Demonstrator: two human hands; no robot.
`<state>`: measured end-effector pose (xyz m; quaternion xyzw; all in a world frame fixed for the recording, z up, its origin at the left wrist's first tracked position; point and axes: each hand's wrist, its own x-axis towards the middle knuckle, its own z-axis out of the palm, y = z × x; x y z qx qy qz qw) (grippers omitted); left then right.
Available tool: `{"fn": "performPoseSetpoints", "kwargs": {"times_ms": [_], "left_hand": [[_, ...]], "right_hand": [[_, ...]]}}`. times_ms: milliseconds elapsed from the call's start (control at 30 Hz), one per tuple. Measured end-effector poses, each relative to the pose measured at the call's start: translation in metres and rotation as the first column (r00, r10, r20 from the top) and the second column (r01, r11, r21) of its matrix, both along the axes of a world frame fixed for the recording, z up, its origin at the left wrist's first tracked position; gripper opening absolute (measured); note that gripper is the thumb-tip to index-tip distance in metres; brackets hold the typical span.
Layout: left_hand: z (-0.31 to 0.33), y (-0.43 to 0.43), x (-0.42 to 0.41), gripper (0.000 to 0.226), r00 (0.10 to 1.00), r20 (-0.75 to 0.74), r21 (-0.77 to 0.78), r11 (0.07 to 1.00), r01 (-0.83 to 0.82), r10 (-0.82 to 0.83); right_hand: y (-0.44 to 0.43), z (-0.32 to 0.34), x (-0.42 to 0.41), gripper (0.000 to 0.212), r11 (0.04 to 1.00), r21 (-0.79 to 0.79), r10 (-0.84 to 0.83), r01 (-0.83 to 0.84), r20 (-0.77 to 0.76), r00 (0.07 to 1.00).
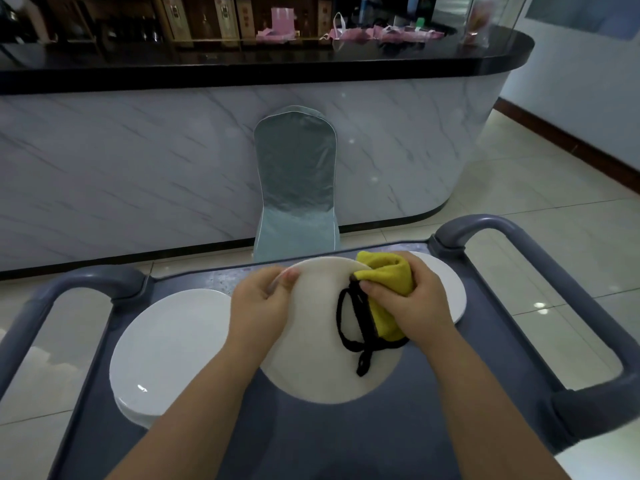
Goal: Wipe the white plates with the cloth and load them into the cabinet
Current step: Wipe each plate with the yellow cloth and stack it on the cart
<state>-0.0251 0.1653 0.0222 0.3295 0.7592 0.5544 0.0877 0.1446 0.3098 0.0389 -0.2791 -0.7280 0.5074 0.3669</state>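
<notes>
A white plate (318,348) is held tilted over the cart, its face toward me. My left hand (261,306) grips its upper left rim, thumb on the face. My right hand (412,303) holds a bunched yellow cloth (388,271) with a black loop and trim against the plate's upper right edge. A stack of white plates (166,348) lies on the cart at the left. Another white plate (450,285) lies at the right, partly hidden behind my right hand.
The grey-blue cart (346,438) has raised handles at left (86,282) and right (540,258). A chair in a pale blue cover (296,181) stands just beyond it, against a marble-fronted counter (138,161) with a black top. Tiled floor lies on both sides.
</notes>
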Motion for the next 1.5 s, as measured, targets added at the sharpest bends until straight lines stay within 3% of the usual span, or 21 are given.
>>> {"fn": "performPoseSetpoints", "kwargs": {"times_ms": [67, 133, 233, 300, 367, 433, 500, 567, 633, 700, 767, 833, 900, 967, 1000, 1067, 1133, 1200, 1267, 1367, 1500], "left_hand": [[-0.010, -0.006, -0.002, 0.022, 0.971, 0.176, 0.017, 0.986, -0.168, 0.162], [-0.013, -0.013, -0.007, 0.026, 0.970, 0.163, 0.018, 0.982, -0.186, 0.181], [-0.006, -0.012, -0.004, 0.025, 0.981, -0.192, -0.054, 0.998, 0.014, -0.024], [0.001, -0.007, 0.001, 0.024, 0.860, -0.491, -0.139, 0.987, 0.085, -0.143], [0.003, -0.004, 0.004, 0.025, 0.746, -0.642, -0.128, 0.984, 0.122, -0.176], [0.005, -0.006, 0.004, 0.026, 0.824, -0.561, -0.045, 0.997, 0.064, -0.078], [0.006, -0.012, 0.002, 0.017, 0.975, -0.209, 0.072, 0.996, -0.060, 0.074], [-0.001, -0.015, 0.003, 0.015, 0.995, -0.001, 0.090, 0.991, -0.103, 0.103], [-0.009, -0.015, 0.010, 0.021, 0.968, -0.251, 0.006, 1.000, 0.011, -0.009], [-0.016, -0.008, 0.019, 0.023, 0.797, -0.582, -0.108, 0.987, 0.121, -0.161], [-0.019, -0.003, 0.024, 0.028, 0.697, -0.686, -0.112, 0.976, 0.185, -0.211], [-0.017, -0.006, 0.022, 0.029, 0.833, -0.535, -0.021, 0.988, 0.155, -0.142], [-0.012, -0.015, 0.018, 0.019, 0.976, -0.216, 0.103, 0.995, 0.014, 0.009], [-0.013, -0.020, 0.018, 0.017, 0.992, 0.035, 0.153, 0.980, -0.128, 0.124], [-0.014, -0.022, 0.021, 0.019, 0.991, 0.016, 0.131, 0.982, -0.132, 0.131], [-0.017, -0.023, 0.029, 0.021, 0.962, -0.271, 0.057, 0.998, -0.021, 0.035], [-0.020, -0.019, 0.040, 0.019, 0.811, -0.570, -0.057, 0.991, 0.120, -0.131], [-0.026, -0.013, 0.045, 0.019, 0.703, -0.681, -0.099, 0.977, 0.190, -0.206], [-0.025, -0.015, 0.044, 0.019, 0.830, -0.532, -0.048, 0.985, 0.164, -0.164], [-0.022, -0.026, 0.029, 0.014, 0.994, -0.045, 0.133, 0.987, -0.093, 0.100], [-0.030, -0.019, 0.031, 0.027, 0.809, 0.501, 0.229, 0.855, -0.466, 0.307]], "right_hand": [[-0.004, -0.018, 0.006, 0.037, 0.979, -0.199, -0.039, 0.032, -0.028, 0.999], [-0.008, -0.031, 0.009, 0.038, 0.956, -0.293, 0.031, -0.018, 0.040, 0.999], [-0.003, -0.024, -0.001, 0.039, 0.986, -0.015, 0.160, -0.163, 0.294, 0.942], [-0.001, -0.008, -0.016, 0.040, 0.921, 0.225, 0.190, -0.319, 0.456, 0.870], [-0.003, 0.000, -0.025, 0.044, 0.830, 0.395, 0.167, -0.395, 0.500, 0.850], [-0.006, 0.000, -0.021, 0.042, 0.901, 0.305, 0.192, -0.307, 0.355, 0.915], [-0.004, -0.009, -0.004, 0.042, 0.985, 0.081, 0.138, -0.155, 0.181, 0.974], [-0.005, -0.020, 0.013, 0.043, 0.993, -0.068, 0.106, -0.096, 0.155, 0.982], [-0.009, -0.026, 0.018, 0.039, 0.993, 0.000, 0.113, -0.119, 0.292, 0.950], [-0.017, -0.024, 0.009, 0.034, 0.944, 0.219, 0.125, -0.247, 0.455, 0.882], [-0.022, -0.017, -0.001, 0.035, 0.854, 0.397, 0.104, -0.336, 0.503, 0.858], [-0.021, -0.010, -0.002, 0.039, 0.913, 0.323, 0.116, -0.249, 0.378, 0.918], [-0.017, -0.009, 0.009, 0.042, 0.988, 0.098, 0.096, -0.120, 0.220, 0.971], [-0.016, -0.015, 0.021, 0.042, 0.996, -0.061, 0.076, -0.065, 0.191, 0.979], [-0.017, -0.021, 0.028, 0.040, 0.995, -0.080, 0.075, -0.058, 0.225, 0.972], [-0.020, -0.027, 0.037, 0.037, 0.997, -0.006, 0.070, -0.072, 0.329, 0.942], [-0.026, -0.026, 0.035, 0.036, 0.972, 0.168, 0.077, -0.165, 0.437, 0.896], [-0.033, -0.023, 0.023, 0.042, 0.890, 0.356, 0.082, -0.283, 0.486, 0.870], [-0.035, -0.014, 0.013, 0.045, 0.888, 0.373, 0.095, -0.270, 0.426, 0.900], [-0.026, -0.010, 0.019, 0.043, 0.999, 0.019, 0.046, -0.050, 0.168, 0.985], [-0.045, -0.043, 0.015, 0.035, 0.905, -0.410, -0.140, 0.111, -0.041, 0.989]]}}
